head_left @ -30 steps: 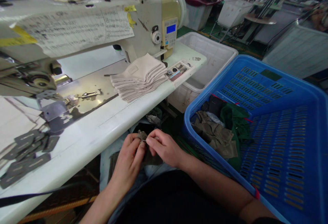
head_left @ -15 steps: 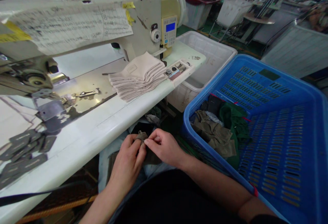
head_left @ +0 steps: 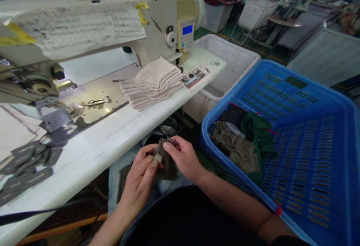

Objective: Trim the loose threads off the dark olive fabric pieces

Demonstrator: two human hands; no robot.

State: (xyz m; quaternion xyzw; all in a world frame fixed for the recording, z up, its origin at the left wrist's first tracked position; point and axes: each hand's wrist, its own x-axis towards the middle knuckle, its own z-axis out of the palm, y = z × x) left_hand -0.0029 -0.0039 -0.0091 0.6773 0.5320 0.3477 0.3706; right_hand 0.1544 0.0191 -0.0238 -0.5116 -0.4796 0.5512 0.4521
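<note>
- Both hands are working low over the lap, just below the near edge of the tabletop (head_left: 118, 141); between them they are holding a small dark olive fabric piece (head_left: 165, 161).
- The left hand (head_left: 140, 174) is pinching the piece's near edge, thumb and forefinger closing on a small pale tab there.
- The right hand (head_left: 184, 159) is gripping the upper fold, fingers curling over the top of it.
- The piece is drooping and creasing between the two grips, so it is likely handling as light, soft and limp, not slippery, with nothing to break.
- Holding it by an edge or a folded corner looks the surest way; a single pinch would probably be letting the rest hang.
- Ahead of the hands, on the tabletop, a stack of beige fabric pieces (head_left: 153, 84) is lying beside the sewing machine (head_left: 157, 24).
- To the right of the right hand, a blue basket (head_left: 309, 133) is holding more olive and green cloth (head_left: 239, 144).
- Far to the left of the left hand, dark cut pieces (head_left: 25, 163) are lying on the tabletop.
</note>
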